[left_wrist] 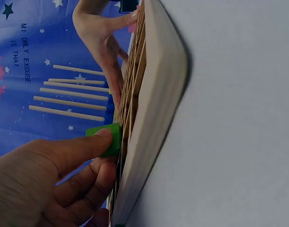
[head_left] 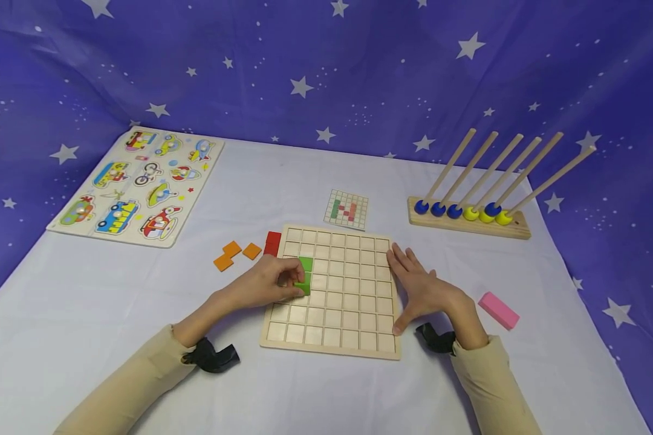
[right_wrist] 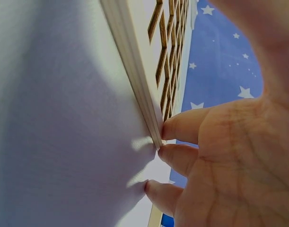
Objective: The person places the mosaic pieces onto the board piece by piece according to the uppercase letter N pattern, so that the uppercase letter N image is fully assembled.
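A wooden grid board (head_left: 344,347) lies flat on the white table. At its left side my left hand (head_left: 266,281) pinches a green square tile (left_wrist: 115,142) between thumb and fingers, tilted up from the board in the left wrist view. Just beyond the fingertips, another green tile (head_left: 306,263) sits in the grid. My right hand (head_left: 427,291) is spread at the board's right edge, its fingertips (right_wrist: 170,130) and thumb resting along the wooden rim. Red tiles (head_left: 272,241) lie against the board's upper left edge, partly hidden by the left hand.
Several orange tiles (head_left: 231,249) lie left of the board. Behind it is a small pattern card (head_left: 347,209). A vehicle puzzle (head_left: 136,187) stands at the back left, a pegged bead counter (head_left: 468,223) at the back right. A pink block (head_left: 499,310) is beyond the right hand.
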Available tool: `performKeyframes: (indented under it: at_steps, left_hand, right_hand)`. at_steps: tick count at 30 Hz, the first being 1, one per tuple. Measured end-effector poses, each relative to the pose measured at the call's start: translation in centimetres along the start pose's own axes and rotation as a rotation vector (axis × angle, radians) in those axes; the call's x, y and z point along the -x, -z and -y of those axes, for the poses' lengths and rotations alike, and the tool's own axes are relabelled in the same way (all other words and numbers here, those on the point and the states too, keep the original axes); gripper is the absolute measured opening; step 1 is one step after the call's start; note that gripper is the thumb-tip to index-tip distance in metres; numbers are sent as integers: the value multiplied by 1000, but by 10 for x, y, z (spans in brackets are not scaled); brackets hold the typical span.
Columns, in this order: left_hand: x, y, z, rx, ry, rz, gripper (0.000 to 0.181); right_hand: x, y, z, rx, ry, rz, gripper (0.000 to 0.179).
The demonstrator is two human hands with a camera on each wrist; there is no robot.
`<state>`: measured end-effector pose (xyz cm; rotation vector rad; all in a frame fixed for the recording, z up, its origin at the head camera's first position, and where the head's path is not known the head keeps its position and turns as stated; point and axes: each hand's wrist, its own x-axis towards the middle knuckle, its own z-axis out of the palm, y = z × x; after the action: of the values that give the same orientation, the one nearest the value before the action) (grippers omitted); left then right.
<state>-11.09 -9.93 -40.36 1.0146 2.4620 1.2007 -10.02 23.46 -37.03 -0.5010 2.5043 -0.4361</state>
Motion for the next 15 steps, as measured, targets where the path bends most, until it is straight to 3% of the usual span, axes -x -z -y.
performKeyframes:
  at_steps: [10, 15]
  left_hand:
    - [2, 3, -2, -18, -83, 72, 8]
    - [3, 4, -3, -29, -71, 124, 8]
  right_hand:
    - [-1, -1, -1, 12, -4, -5, 144]
    - [-1, -1, -2, 7, 1, -5, 145]
